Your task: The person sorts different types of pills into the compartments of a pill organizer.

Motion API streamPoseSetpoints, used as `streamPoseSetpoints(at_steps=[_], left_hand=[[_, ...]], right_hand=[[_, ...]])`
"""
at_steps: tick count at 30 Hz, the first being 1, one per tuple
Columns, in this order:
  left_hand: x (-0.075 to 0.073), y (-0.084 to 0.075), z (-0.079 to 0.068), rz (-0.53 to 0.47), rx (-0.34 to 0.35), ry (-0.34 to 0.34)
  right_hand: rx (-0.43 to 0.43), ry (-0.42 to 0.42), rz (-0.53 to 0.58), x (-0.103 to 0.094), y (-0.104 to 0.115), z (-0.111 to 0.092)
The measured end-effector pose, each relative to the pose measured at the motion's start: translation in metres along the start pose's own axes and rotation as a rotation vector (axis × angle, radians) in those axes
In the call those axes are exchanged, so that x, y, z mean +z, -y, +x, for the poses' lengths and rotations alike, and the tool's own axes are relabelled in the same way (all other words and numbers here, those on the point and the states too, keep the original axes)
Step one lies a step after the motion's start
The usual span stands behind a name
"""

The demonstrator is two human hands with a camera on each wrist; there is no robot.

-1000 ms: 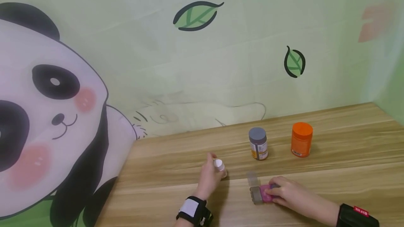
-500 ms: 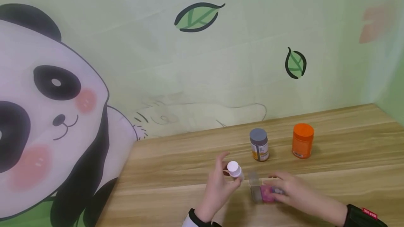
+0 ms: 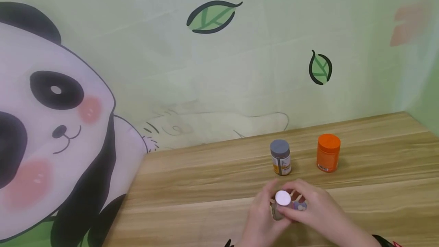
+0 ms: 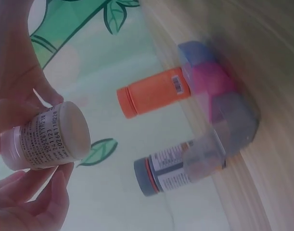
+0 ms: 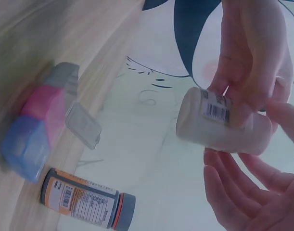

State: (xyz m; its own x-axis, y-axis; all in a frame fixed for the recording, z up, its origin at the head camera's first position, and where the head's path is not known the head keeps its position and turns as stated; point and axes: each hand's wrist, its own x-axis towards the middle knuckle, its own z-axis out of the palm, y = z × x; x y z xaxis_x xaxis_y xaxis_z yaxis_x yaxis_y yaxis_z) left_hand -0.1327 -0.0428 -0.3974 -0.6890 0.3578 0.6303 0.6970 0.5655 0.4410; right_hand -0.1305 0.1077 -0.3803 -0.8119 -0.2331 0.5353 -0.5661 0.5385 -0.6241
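Observation:
Both hands hold a small white bottle (image 3: 283,198) with a white cap, raised over a pill box. My left hand (image 3: 262,216) grips the bottle's body from the left. The fingers of my right hand (image 3: 319,209) curl round its cap end from the other side. Printed label text faces the left wrist view on the bottle (image 4: 45,134), and a barcode shows on it in the right wrist view. Below, the pill box (image 5: 43,106) has grey, pink and blue compartments; a clear lid (image 5: 84,126) stands out from its grey end. In the head view the hands cover much of the box.
Behind the hands stands a grey-capped bottle (image 3: 281,159) with a printed label. To its right is an orange jar (image 3: 328,153). The wood-grain table (image 3: 192,186) meets a green panda backdrop (image 3: 219,71) at its back edge.
The left hand has lifted the white bottle off the table and carried it right, over the pill box. The right hand has let go of the pill box and moved to the bottle's cap.

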Motion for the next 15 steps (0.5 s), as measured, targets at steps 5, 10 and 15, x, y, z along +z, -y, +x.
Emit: streamPoseSetpoints(at_steps=[5, 10, 15], left_hand=[[0.005, -0.001, -0.002, -0.131, -0.005, -0.05], [0.01, -0.001, -0.006, -0.28, -0.069, -0.058], [0.013, -0.001, -0.007, -0.352, -0.159, -0.03]], right_hand=[[-0.083, -0.046, 0.02, 0.001, -0.002, 0.0], [-0.088, -0.045, 0.07, -0.003, -0.006, 0.0], [-0.087, -0.041, 0.057, -0.007, -0.005, 0.0]])
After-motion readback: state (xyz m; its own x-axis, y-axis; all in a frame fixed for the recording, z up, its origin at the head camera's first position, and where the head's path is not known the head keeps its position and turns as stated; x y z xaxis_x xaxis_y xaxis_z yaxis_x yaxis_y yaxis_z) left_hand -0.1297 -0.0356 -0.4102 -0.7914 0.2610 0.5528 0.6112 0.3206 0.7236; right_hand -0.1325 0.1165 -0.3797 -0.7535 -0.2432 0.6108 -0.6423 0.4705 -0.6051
